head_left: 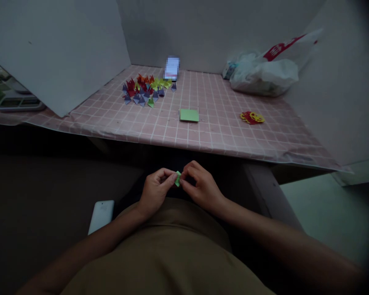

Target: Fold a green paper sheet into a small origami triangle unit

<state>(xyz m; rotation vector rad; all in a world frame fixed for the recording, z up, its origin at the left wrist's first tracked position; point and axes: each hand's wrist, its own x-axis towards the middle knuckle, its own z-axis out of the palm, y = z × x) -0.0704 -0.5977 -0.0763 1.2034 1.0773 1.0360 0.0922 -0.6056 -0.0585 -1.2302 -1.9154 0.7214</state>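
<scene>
A small piece of folded green paper (178,179) is pinched between my two hands, above my lap and in front of the table's near edge. My left hand (156,189) grips its left side between thumb and fingers. On the right side, my right hand (202,184) closes thumb and fingertips on the paper. Fingers cover part of the folds. On the table beyond lies a stack of square green paper (189,115). Farther back to the left stands a cluster of folded paper cranes (146,95) in red, orange, yellow, purple and green.
A lit phone (171,68) leans near the back wall. At the right sit a white plastic bag (264,76) and a red and yellow bundle (252,118) on the checked pink tablecloth (215,135). A white device (101,215) lies left of my lap.
</scene>
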